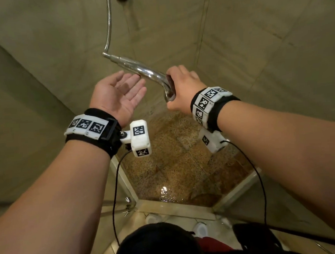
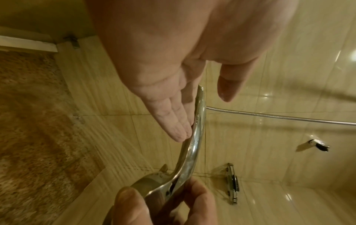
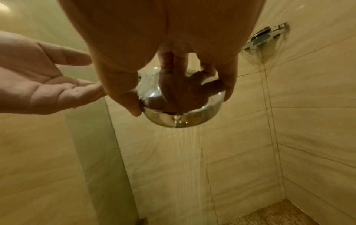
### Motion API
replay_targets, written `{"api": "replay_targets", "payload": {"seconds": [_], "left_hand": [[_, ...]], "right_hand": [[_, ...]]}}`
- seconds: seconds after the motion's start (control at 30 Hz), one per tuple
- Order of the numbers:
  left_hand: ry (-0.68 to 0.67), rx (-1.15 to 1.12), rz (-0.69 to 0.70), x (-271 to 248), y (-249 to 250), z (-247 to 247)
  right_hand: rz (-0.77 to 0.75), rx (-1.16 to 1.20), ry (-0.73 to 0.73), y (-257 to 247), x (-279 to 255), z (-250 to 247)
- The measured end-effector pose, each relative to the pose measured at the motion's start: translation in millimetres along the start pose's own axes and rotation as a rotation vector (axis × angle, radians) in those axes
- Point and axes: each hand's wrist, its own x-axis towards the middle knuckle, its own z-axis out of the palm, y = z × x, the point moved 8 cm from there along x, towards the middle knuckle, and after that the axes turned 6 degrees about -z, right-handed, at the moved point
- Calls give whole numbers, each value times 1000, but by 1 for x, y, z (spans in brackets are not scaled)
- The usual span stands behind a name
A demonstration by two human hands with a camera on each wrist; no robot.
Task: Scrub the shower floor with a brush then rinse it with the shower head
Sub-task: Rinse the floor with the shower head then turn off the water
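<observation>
Two hands up: right hand (image 1: 181, 86) clamped round the spraying shower head (image 3: 181, 105), left hand (image 1: 118, 94) spread flat beside its handle

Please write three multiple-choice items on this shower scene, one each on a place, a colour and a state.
1. Where does the right hand grip the shower head?
A. Round the spray end
B. At the hose joint
C. Nowhere

2. What colour is the floor?
A. Speckled brown
B. Plain white
C. Blue

3. How is the left hand?
A. Clenched on a brush
B. Open, palm up
C. Out of sight

Answers:
1 A, its fingers curl round the round end where water leaves.
2 A, brown speckled tiles show below the spray.
3 B, its fingers lie straight beside the handle.
</observation>
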Motion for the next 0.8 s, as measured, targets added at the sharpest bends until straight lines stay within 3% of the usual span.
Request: {"api": "replay_targets", "payload": {"seconds": [0.27, 0.8], "left_hand": [[-90, -19, 53, 2, 35, 14], [-109, 69, -31, 7, 13, 30]], "right_hand": [[-35, -112, 183, -24, 21, -29], [7, -316, 201, -2, 10, -37]]}}
